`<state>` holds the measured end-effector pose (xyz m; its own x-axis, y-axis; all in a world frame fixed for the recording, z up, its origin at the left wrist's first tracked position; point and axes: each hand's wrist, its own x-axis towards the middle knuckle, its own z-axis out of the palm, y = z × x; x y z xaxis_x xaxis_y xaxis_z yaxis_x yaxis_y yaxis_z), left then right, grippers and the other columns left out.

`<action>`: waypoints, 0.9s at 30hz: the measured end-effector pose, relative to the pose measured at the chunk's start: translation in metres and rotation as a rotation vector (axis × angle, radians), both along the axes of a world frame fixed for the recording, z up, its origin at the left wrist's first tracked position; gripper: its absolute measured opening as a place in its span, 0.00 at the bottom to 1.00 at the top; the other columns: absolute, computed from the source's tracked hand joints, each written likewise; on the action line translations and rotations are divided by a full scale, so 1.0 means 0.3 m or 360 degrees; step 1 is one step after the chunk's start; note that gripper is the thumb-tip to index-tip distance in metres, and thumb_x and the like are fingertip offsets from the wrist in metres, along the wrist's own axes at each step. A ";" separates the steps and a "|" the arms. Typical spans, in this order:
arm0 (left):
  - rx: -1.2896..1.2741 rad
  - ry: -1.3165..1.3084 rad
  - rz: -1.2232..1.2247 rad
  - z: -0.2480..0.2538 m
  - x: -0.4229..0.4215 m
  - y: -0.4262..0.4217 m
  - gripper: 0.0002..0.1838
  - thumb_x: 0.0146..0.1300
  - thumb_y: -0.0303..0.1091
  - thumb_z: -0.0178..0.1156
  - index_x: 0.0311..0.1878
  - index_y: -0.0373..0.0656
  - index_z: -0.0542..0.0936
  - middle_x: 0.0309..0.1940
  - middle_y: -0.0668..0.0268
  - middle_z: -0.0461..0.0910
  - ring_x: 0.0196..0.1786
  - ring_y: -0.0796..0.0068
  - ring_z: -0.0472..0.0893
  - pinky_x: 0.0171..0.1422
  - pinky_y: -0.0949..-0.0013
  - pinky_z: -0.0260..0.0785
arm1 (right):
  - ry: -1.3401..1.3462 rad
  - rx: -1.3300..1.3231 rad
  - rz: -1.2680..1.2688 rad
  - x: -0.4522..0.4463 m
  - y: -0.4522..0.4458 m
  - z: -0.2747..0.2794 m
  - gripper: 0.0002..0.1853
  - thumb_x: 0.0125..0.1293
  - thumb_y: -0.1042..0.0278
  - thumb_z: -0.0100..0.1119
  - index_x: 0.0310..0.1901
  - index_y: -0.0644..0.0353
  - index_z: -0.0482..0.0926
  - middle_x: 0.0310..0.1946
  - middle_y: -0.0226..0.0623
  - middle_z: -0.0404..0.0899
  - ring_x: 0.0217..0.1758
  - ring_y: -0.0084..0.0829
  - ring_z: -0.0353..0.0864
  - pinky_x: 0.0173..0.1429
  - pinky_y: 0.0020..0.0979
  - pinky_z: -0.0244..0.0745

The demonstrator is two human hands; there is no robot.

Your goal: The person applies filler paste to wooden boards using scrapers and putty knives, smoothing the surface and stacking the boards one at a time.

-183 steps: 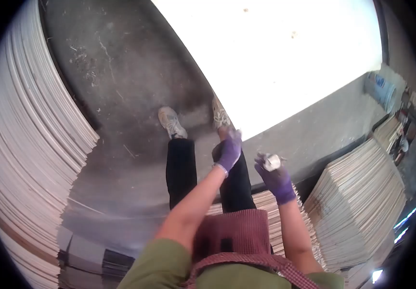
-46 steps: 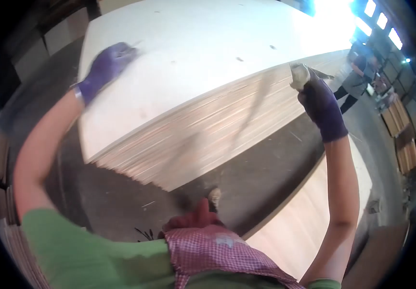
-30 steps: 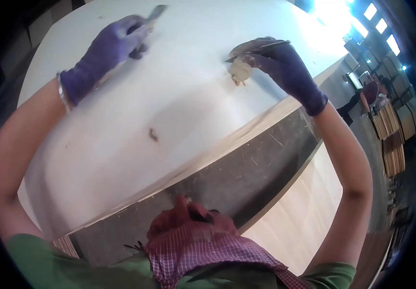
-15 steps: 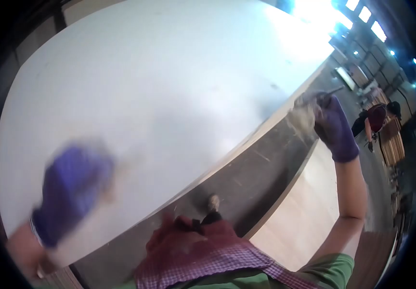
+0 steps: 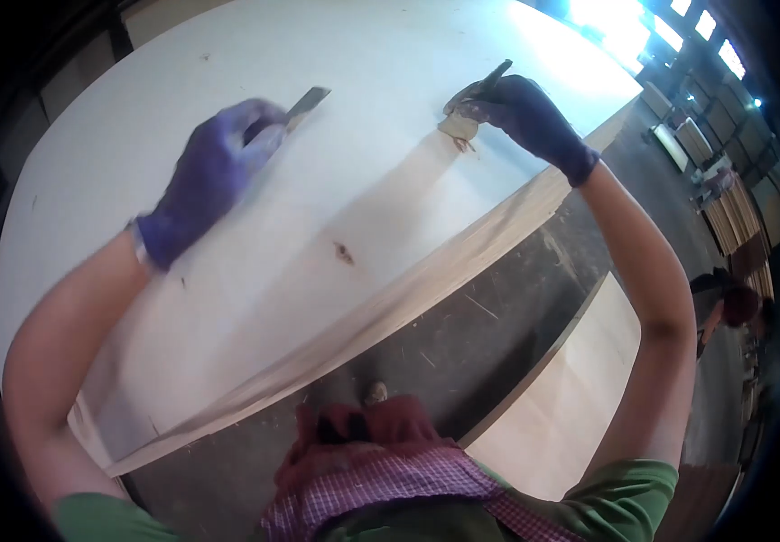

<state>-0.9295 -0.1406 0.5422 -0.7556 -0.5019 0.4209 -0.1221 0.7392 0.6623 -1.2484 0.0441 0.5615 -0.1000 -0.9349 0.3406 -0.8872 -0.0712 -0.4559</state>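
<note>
Windows (image 5: 731, 59) glare at the upper right of a dim workshop; a pale top sheet (image 5: 273, 190) covers the stack of boards in front, with a dark knot mark (image 5: 344, 254) toward its near edge. The left hand (image 5: 214, 172), gloved in purple, has its grip closed around a flat blade (image 5: 309, 104) held over the sheet; the right hand (image 5: 534, 117) pinches a pale, soft-looking lump (image 5: 459, 125) together with a dark tool (image 5: 498, 74), over the sheet's right part — whether the lump touches the wood, I cannot tell. The likeliest trouble is scoring: a blade corner tipped too steeply could scratch the sheet; the ragged strand (image 5: 468, 145) under the lump could break off and smear; two things crowded into one grip could slip — a loosened thumb would be enough.
</note>
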 end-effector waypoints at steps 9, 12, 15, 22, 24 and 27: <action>-0.0744 0.0171 -0.0416 -0.102 -0.590 -0.002 0.08 0.61 0.33 0.60 0.38 0.39 0.83 0.34 0.54 0.82 0.40 0.53 0.81 0.47 0.58 0.73 | -0.0451 -0.0051 0.0283 0.068 0.309 -0.066 0.10 0.65 0.70 0.59 0.43 0.66 0.83 0.36 0.40 0.86 0.41 0.32 0.84 0.49 0.32 0.79; -0.0769 0.0249 -0.0873 -0.088 -0.500 0.157 0.06 0.61 0.29 0.61 0.39 0.38 0.82 0.35 0.55 0.82 0.39 0.54 0.81 0.49 0.58 0.75 | -0.0916 -0.0056 0.0024 0.059 0.420 -0.035 0.12 0.64 0.70 0.60 0.45 0.68 0.82 0.39 0.44 0.86 0.44 0.32 0.84 0.52 0.33 0.79; -0.0653 0.0165 -0.1185 -0.056 -0.341 0.172 0.06 0.62 0.29 0.60 0.39 0.38 0.82 0.35 0.55 0.81 0.38 0.57 0.81 0.48 0.60 0.75 | -0.0653 -0.0151 0.0156 0.154 0.371 0.050 0.11 0.63 0.71 0.59 0.43 0.68 0.84 0.39 0.44 0.86 0.44 0.32 0.84 0.51 0.32 0.79; -0.0479 -0.0115 -0.0142 -0.088 -0.109 -0.121 0.09 0.68 0.31 0.56 0.46 0.38 0.79 0.37 0.57 0.81 0.39 0.64 0.80 0.48 0.63 0.73 | 0.0992 -0.0593 0.0652 0.429 0.068 0.060 0.09 0.54 0.66 0.71 0.39 0.49 0.87 0.38 0.22 0.79 0.40 0.26 0.77 0.41 0.29 0.74; -0.0551 -0.0128 -0.0054 -0.108 -0.072 -0.151 0.09 0.69 0.32 0.55 0.46 0.38 0.78 0.37 0.56 0.80 0.40 0.62 0.80 0.48 0.62 0.72 | 0.1079 -0.0527 0.0746 0.480 0.000 0.071 0.11 0.52 0.65 0.71 0.40 0.42 0.87 0.41 0.22 0.78 0.41 0.28 0.77 0.43 0.30 0.74; -0.0641 -0.0094 -0.0135 -0.071 -0.063 -0.145 0.10 0.69 0.34 0.54 0.46 0.38 0.77 0.37 0.54 0.78 0.41 0.56 0.78 0.48 0.59 0.70 | 0.1276 -0.0575 0.0913 0.522 -0.071 0.057 0.15 0.48 0.67 0.70 0.40 0.47 0.86 0.39 0.25 0.79 0.46 0.30 0.77 0.44 0.33 0.75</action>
<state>-0.9485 -0.1842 0.5208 -0.8158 -0.2407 0.5258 -0.0784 0.9469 0.3118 -1.0917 0.0229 0.5786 0.7043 -0.6000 0.3794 -0.7099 -0.5913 0.3827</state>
